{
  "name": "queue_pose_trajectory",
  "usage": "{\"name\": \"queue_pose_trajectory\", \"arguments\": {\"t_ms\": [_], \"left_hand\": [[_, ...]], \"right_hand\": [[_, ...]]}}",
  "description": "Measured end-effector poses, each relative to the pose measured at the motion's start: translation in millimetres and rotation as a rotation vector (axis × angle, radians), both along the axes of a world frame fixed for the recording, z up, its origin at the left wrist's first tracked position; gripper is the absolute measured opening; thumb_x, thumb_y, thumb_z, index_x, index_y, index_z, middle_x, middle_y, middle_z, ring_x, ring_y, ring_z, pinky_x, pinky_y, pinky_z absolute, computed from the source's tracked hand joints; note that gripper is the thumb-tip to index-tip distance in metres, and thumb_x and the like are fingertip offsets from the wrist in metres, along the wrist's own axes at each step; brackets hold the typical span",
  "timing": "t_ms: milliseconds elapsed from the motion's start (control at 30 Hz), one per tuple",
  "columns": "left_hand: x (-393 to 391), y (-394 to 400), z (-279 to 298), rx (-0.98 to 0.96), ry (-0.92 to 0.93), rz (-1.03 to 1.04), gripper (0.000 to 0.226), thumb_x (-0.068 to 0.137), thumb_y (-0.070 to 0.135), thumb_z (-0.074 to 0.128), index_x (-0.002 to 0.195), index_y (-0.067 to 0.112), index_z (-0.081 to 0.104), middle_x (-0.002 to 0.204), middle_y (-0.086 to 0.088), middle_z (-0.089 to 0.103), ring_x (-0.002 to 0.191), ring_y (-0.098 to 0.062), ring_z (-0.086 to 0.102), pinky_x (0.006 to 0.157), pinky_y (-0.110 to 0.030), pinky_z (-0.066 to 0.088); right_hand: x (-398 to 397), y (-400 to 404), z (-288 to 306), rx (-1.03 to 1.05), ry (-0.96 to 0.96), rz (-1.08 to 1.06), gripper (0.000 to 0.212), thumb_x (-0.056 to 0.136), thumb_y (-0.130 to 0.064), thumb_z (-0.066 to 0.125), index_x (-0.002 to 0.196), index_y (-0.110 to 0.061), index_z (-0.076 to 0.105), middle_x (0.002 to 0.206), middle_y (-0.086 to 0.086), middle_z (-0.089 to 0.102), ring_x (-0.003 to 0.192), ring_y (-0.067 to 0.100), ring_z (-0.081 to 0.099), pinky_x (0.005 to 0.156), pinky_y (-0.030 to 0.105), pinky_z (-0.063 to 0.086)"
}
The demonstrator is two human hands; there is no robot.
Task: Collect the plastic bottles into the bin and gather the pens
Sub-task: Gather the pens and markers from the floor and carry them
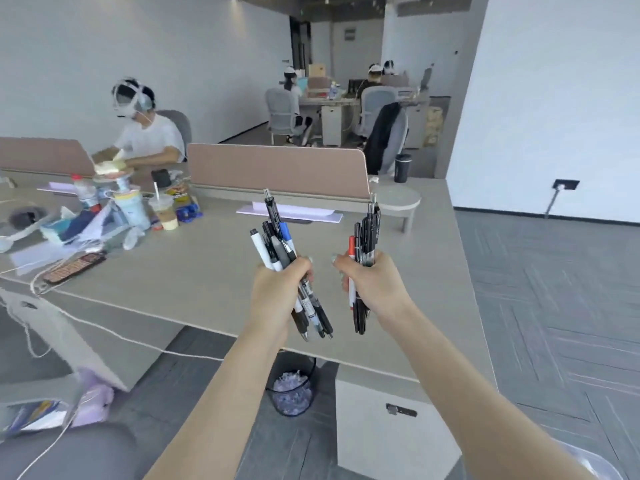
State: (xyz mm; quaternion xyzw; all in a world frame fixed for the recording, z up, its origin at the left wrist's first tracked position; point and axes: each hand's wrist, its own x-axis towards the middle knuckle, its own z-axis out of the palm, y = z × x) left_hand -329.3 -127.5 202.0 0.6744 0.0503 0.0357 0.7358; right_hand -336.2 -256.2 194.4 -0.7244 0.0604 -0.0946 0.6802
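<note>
My left hand (275, 289) grips a bunch of several pens and markers (277, 242), black, white and blue, held upright above the grey desk (207, 271). My right hand (372, 284) grips a second bunch of pens (369, 230), mostly black with one red-and-white one. The two hands are close together, a small gap between them. Under the desk edge stands a dark wire bin (294, 393) with crushed clear plastic inside. A plastic bottle with a red cap (83, 192) stands in the clutter at the desk's left.
Cups, packets, tissues and a phone (74, 268) crowd the desk's left part. A pink divider (277, 169) runs across the back. A white drawer cabinet (388, 424) stands beside the bin. A person sits behind the divider at the left; others sit far back.
</note>
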Motion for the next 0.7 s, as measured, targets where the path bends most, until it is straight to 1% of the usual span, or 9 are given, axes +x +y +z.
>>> {"name": "queue_pose_trajectory", "arguments": {"t_ms": [100, 200, 300, 367, 433, 500, 567, 633, 700], "left_hand": [[53.0, -10.6, -15.3, 0.014, 0.045, -0.065, 0.016, 0.08, 0.007, 0.059, 0.066, 0.012, 0.052, 0.06, -0.005, 0.051, 0.059, -0.023, 0.048, 0.059, -0.029, 0.039], [96.7, -27.4, -28.4, 0.008, 0.07, -0.131, 0.01, 0.081, 0.008, 0.061, 0.076, 0.011, 0.052, 0.058, -0.002, 0.052, 0.054, -0.02, 0.049, 0.056, -0.027, 0.041], [125.3, -48.7, -42.7, -0.008, 0.103, -0.197, 0.01, 0.082, 0.009, 0.062, 0.076, 0.011, 0.054, 0.054, 0.002, 0.054, 0.052, -0.019, 0.05, 0.056, -0.029, 0.041], [144.3, -64.9, -51.9, 0.0, 0.11, -0.239, 0.013, 0.082, 0.01, 0.062, 0.073, 0.013, 0.053, 0.054, 0.004, 0.054, 0.049, -0.013, 0.051, 0.053, -0.025, 0.042], [167.0, -82.8, -57.8, 0.015, 0.096, -0.259, 0.017, 0.082, 0.011, 0.064, 0.071, 0.015, 0.052, 0.057, 0.005, 0.053, 0.047, -0.006, 0.05, 0.045, -0.016, 0.041], [191.1, -101.8, -65.5, 0.026, 0.083, -0.264, 0.02, 0.082, 0.014, 0.066, 0.071, 0.015, 0.05, 0.056, 0.007, 0.05, 0.043, -0.001, 0.048, 0.042, -0.012, 0.039], [211.9, -119.5, -74.2, 0.04, 0.092, -0.271, 0.024, 0.082, 0.015, 0.067, 0.069, 0.017, 0.047, 0.052, 0.01, 0.046, 0.041, 0.001, 0.045, 0.045, -0.014, 0.04], [233.4, -138.7, -83.6, 0.05, 0.096, -0.285, 0.023, 0.083, 0.013, 0.067, 0.071, 0.015, 0.047, 0.054, 0.007, 0.044, 0.04, 0.001, 0.044, 0.044, -0.012, 0.039], [254.2, -157.3, -96.0, 0.06, 0.097, -0.295, 0.02, 0.084, 0.011, 0.066, 0.075, 0.01, 0.048, 0.057, 0.003, 0.041, 0.038, 0.001, 0.042, 0.04, -0.01, 0.036]], "right_hand": [[37.0, -14.2, -14.4, 0.042, 0.048, -0.148, 0.034, 0.083, -0.019, 0.064, 0.054, -0.012, 0.048, 0.045, -0.001, 0.046, 0.045, 0.017, 0.04, 0.052, 0.026, 0.035], [64.1, -32.7, -28.7, 0.087, 0.071, -0.282, 0.031, 0.085, -0.017, 0.062, 0.057, -0.012, 0.05, 0.044, -0.005, 0.048, 0.044, 0.013, 0.043, 0.048, 0.021, 0.037], [80.5, -52.8, -42.7, 0.109, 0.094, -0.401, 0.03, 0.088, -0.015, 0.059, 0.061, -0.005, 0.054, 0.039, -0.007, 0.049, 0.038, 0.005, 0.043, 0.041, 0.013, 0.035], [92.9, -66.7, -54.9, 0.132, 0.108, -0.441, 0.037, 0.089, -0.015, 0.056, 0.053, -0.007, 0.052, 0.034, -0.005, 0.045, 0.039, 0.012, 0.039, 0.041, 0.018, 0.03], [110.3, -82.2, -66.3, 0.179, 0.121, -0.484, 0.043, 0.088, -0.013, 0.054, 0.046, -0.011, 0.05, 0.04, -0.001, 0.047, 0.047, 0.02, 0.038, 0.046, 0.024, 0.027], [132.0, -100.2, -78.6, 0.195, 0.158, -0.515, 0.046, 0.088, -0.013, 0.054, 0.042, -0.013, 0.049, 0.045, 0.001, 0.048, 0.048, 0.018, 0.041, 0.047, 0.024, 0.03], [155.5, -117.0, -90.3, 0.183, 0.216, -0.512, 0.041, 0.089, -0.015, 0.054, 0.049, -0.011, 0.049, 0.049, 0.001, 0.048, 0.046, 0.012, 0.042, 0.043, 0.019, 0.032], [183.0, -132.5, -102.0, 0.199, 0.239, -0.493, 0.033, 0.091, -0.016, 0.054, 0.058, -0.011, 0.052, 0.052, 0.0, 0.05, 0.044, 0.003, 0.047, 0.041, 0.013, 0.033], [210.9, -144.1, -114.5, 0.223, 0.252, -0.474, 0.028, 0.092, -0.017, 0.053, 0.066, -0.01, 0.056, 0.053, -0.001, 0.054, 0.044, -0.004, 0.05, 0.047, 0.015, 0.038]]}}
